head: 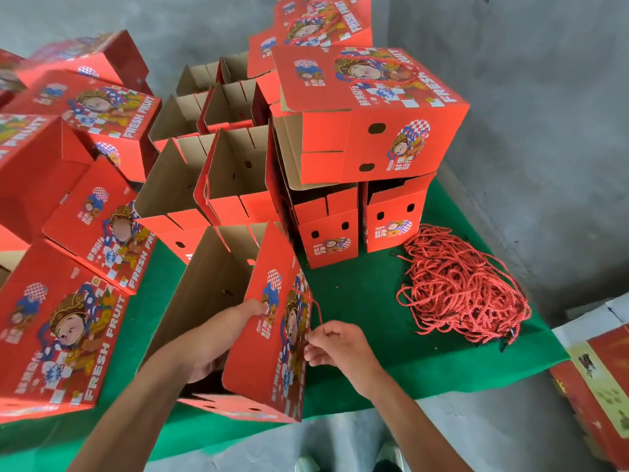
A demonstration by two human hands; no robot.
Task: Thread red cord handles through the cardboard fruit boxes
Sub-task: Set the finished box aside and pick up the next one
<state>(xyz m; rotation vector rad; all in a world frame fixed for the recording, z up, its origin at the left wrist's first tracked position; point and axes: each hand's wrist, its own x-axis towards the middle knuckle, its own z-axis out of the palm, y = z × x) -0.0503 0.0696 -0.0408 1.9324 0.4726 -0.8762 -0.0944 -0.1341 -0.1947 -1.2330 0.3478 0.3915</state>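
Note:
An open red cardboard fruit box [272, 362] stands at the near edge of the green table, its printed side facing right. My left hand [218, 338] reaches inside the box and presses against that wall, thumb over its top edge. My right hand [335, 344] is outside the wall, fingers pinched on a red cord [315, 306] that loops up along the printed face. A pile of loose red cords [459, 287] lies on the table to the right.
Several open boxes [218, 172] stand behind the one I hold. Stacked boxes [367, 117] rise at the back right, closed printed boxes [61, 342] crowd the left. The green table [357, 294] ends near me; another carton [599, 376] sits at the right on the grey floor.

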